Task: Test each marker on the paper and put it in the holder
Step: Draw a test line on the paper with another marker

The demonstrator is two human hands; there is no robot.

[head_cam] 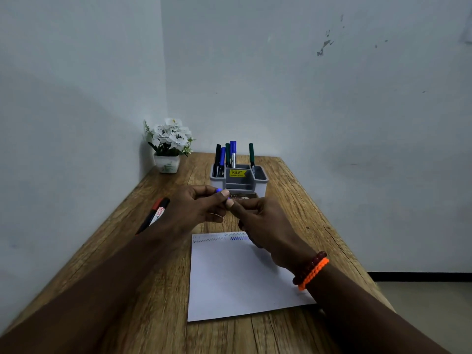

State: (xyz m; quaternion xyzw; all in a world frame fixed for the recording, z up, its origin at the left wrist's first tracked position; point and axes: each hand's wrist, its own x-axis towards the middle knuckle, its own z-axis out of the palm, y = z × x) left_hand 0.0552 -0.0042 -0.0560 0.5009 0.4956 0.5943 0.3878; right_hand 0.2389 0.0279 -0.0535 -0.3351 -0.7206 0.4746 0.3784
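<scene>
At the centre of the frame, two hands meet just above the wooden worktop [163, 290], in front of the holder [260, 178]. The left hand [194, 210] pinches a small blue piece, probably a marker cap [218, 190], between thumb and fingers. The right hand [265, 226] is curled round something almost wholly hidden; only a trace of blue [229, 198] shows at its fingertips, touching the left hand's. Below them lies a white sheet of paper [235, 279] with grey and blue zigzag test lines along its top edge. The grey, compartmented holder bears a yellow price sticker and holds black, blue and green markers upright. Left of centre, a red-and-black marker [155, 215] lies on the worktop. A potted white flower [169, 145] stands in the upper-left corner of the worktop.
</scene>
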